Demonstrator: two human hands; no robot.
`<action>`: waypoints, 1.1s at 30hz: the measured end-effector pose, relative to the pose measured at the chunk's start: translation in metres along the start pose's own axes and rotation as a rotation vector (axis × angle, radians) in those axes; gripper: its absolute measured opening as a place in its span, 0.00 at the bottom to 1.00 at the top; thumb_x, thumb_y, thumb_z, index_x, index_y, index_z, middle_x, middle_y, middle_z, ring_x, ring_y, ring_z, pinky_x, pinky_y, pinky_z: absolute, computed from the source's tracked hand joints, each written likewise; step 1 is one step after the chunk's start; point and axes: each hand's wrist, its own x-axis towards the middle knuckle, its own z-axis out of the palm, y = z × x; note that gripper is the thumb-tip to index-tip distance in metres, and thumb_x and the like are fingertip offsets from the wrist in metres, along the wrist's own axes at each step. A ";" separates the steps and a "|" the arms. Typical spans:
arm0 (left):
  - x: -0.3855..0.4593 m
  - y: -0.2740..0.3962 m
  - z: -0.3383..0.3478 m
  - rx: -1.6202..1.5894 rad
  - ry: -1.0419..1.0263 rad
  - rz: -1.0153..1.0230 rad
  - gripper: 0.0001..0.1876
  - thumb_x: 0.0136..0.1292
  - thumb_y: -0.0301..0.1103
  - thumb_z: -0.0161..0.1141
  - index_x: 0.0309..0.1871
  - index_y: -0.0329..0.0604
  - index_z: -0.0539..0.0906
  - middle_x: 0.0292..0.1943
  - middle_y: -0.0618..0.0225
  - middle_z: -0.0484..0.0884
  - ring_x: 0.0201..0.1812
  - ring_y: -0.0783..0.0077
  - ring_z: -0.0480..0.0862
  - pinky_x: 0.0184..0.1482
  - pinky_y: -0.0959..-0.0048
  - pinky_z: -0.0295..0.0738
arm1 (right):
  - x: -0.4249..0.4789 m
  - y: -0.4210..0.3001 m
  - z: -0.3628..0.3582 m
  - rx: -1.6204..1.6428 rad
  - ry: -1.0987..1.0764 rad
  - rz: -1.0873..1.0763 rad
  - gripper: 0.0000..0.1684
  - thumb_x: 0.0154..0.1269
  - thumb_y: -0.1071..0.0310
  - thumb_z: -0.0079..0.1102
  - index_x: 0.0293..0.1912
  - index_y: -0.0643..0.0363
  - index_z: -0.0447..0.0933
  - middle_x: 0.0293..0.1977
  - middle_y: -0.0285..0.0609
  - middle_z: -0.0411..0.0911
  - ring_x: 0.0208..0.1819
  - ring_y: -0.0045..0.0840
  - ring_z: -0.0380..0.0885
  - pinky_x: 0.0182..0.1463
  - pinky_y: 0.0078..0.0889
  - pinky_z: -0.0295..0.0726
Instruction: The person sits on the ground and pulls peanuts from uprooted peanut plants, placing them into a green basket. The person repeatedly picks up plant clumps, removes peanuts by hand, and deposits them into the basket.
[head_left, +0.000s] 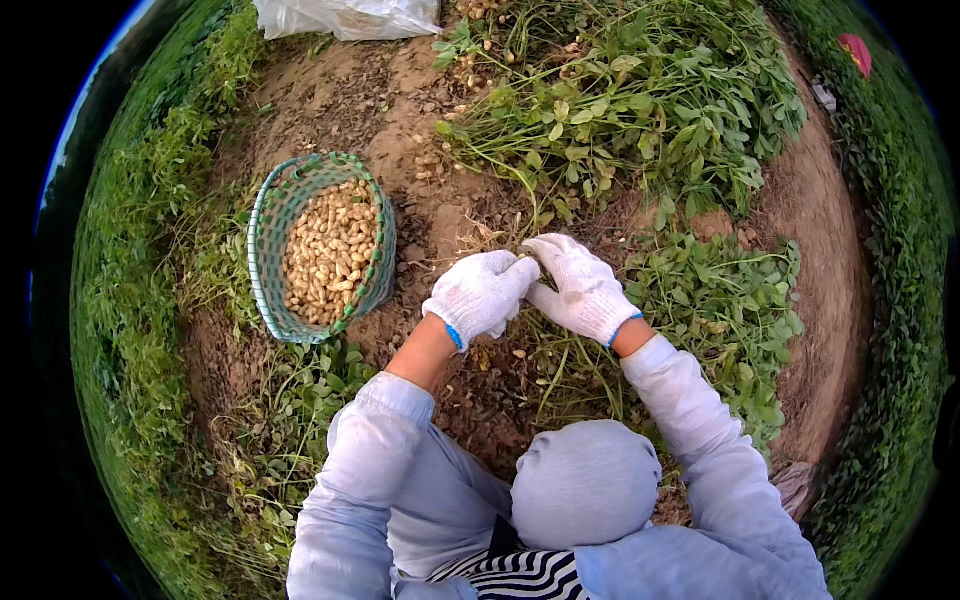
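Observation:
My left hand (481, 294), in a white knit glove with a blue cuff edge, is curled with its fingers hidden beneath it. Against its fingertips rests my right hand (581, 289), gloved alike, its thumb and fingers bent around thin green plant stems, of which little shows. Dry pale roots (484, 236) stick out just above the left glove. To the left stands a green and white woven basket (259, 259), tilted in view, partly filled with unshelled peanuts (330, 251). A few loose pods (520, 353) lie on the soil below my hands.
A large heap of pulled peanut plants (637, 105) lies at the upper right, pods toward the left. More leafy plants (720, 292) lie right of my hands. A white plastic sack (352, 16) is at the top. Bare soil (375, 135) runs between basket and heap; green rows border both sides.

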 end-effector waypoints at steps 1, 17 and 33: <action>0.000 0.000 0.001 0.023 -0.005 0.022 0.20 0.72 0.49 0.57 0.37 0.38 0.82 0.22 0.69 0.80 0.19 0.74 0.80 0.24 0.71 0.77 | 0.005 -0.001 0.013 0.008 0.075 -0.020 0.24 0.65 0.55 0.65 0.57 0.56 0.78 0.54 0.48 0.80 0.56 0.45 0.80 0.58 0.44 0.81; -0.039 0.009 0.027 0.056 -0.645 -0.001 0.20 0.71 0.52 0.59 0.37 0.43 0.86 0.24 0.71 0.83 0.20 0.79 0.81 0.22 0.77 0.79 | 0.048 0.054 0.031 0.487 -0.034 0.746 0.22 0.81 0.53 0.45 0.47 0.58 0.82 0.28 0.45 0.84 0.28 0.32 0.85 0.38 0.36 0.83; 0.012 -0.072 -0.128 0.565 0.815 0.100 0.17 0.71 0.46 0.56 0.54 0.48 0.85 0.58 0.51 0.82 0.56 0.45 0.83 0.59 0.52 0.78 | -0.065 0.025 0.065 -0.215 -0.558 0.707 0.59 0.58 0.48 0.70 0.80 0.54 0.48 0.67 0.58 0.72 0.66 0.51 0.74 0.69 0.53 0.72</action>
